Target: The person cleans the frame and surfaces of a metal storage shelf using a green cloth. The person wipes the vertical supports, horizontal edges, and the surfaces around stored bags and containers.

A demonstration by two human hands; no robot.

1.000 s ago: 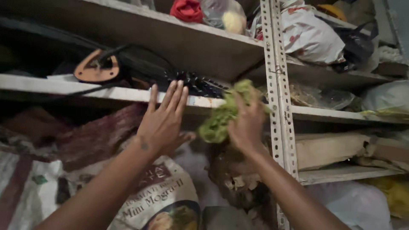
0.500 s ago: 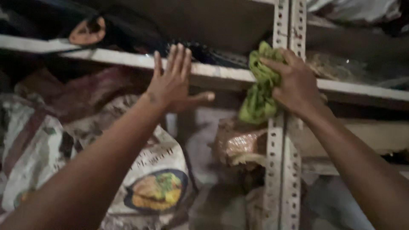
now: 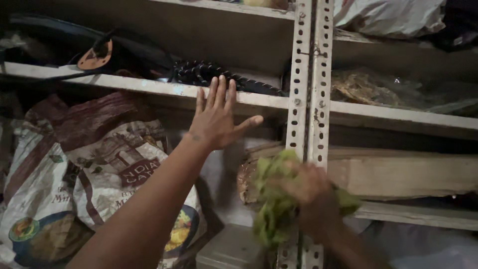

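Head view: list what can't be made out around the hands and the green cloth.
- Right hand: motion-blurred; fingers and grip on the green cloth unclear.
- Cloth's lower end: blurred against the slotted upright.
- Left hand: whether the palm touches the shelf edge cannot be told.
- Dark coil: too dim to identify.
- Printed sack: cut off by the frame's bottom edge.

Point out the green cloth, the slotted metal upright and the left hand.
green cloth (image 3: 271, 211), head view, bunched middle.
slotted metal upright (image 3: 309, 89), head view, upper front face.
left hand (image 3: 216, 119), head view, back of hand.
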